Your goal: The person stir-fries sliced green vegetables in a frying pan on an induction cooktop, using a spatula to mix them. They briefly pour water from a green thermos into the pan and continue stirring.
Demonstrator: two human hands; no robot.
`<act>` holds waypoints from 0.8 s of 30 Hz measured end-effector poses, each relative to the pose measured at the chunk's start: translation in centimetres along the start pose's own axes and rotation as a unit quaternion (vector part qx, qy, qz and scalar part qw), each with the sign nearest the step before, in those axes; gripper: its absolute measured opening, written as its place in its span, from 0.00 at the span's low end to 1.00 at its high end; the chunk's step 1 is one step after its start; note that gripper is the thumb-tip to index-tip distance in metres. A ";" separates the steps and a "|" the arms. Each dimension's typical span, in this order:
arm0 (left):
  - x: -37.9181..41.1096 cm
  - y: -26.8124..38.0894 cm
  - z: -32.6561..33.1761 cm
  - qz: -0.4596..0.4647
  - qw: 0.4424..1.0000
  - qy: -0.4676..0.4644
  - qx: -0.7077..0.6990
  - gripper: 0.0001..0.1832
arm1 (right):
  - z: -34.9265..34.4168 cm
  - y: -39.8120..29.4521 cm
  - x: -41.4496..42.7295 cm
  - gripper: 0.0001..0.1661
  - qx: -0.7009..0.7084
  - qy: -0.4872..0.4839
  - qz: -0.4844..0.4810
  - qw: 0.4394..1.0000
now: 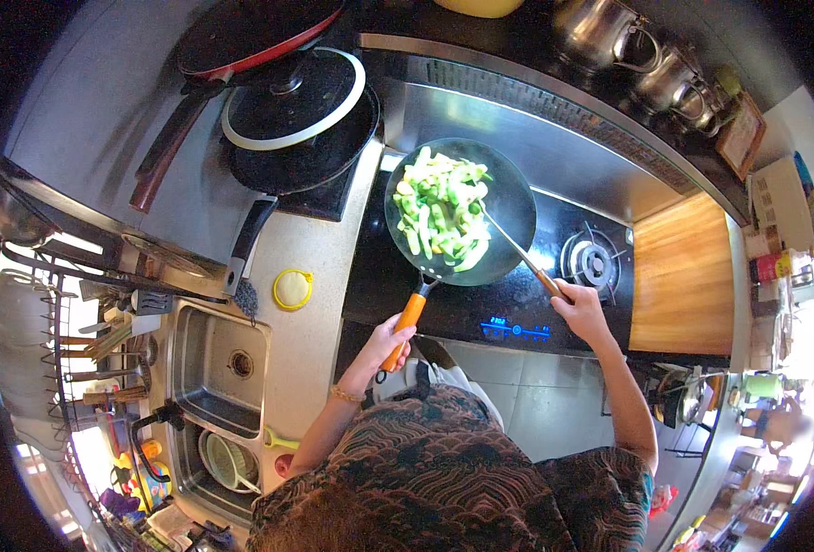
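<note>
My left hand [392, 343] is closed around the orange handle of a dark wok [510, 200], which sits over the left side of the black glass cooktop [552, 303]. Pale green sliced vegetables [441, 207] lie in the wok, mostly in its left half. In my right hand [576, 303] is the wooden grip of a long metal spatula [510, 241]. Its far end reaches into the vegetables at their right side, where the tip is hidden. A bare gas burner [592, 261] is to the right of the wok.
Left of the cooktop, a yellow-rimmed round item [292, 289] lies on the counter [303, 345], beside a double sink [221, 372] holding a colander [227, 459]. A lidded black pan [303, 162] stands at the back left. The range hood edge [552, 90] arches above; a wooden panel [683, 276] stands right.
</note>
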State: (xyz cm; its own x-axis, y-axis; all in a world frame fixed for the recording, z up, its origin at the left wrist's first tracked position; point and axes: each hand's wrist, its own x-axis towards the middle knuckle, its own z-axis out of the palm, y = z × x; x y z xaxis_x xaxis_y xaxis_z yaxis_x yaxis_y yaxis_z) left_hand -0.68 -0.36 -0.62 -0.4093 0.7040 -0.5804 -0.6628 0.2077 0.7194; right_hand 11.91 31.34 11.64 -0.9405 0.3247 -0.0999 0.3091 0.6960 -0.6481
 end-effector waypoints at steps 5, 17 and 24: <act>0.3 -0.4 -0.2 -0.014 1.000 -0.002 -0.006 0.19 | -0.5 -3.7 -3.3 0.19 -0.276 0.007 -0.107 0.955; 0.0 -0.5 -0.2 -0.005 0.997 -0.033 -0.065 0.17 | 2.9 -10.6 -8.9 0.24 -0.134 0.049 0.004 0.990; -0.2 -0.2 -0.2 -0.007 0.998 -0.034 -0.055 0.17 | 7.7 -6.0 -5.9 0.19 -0.194 0.092 0.054 0.975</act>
State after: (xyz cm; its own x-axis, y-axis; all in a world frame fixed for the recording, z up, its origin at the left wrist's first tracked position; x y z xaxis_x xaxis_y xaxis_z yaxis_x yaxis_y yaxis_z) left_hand -0.64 -0.64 -0.72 -0.3591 0.7468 -0.5598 -0.7347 0.1437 0.6630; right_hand 14.50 20.32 10.36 -0.8690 0.4947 0.0089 0.4692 0.8297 -0.3024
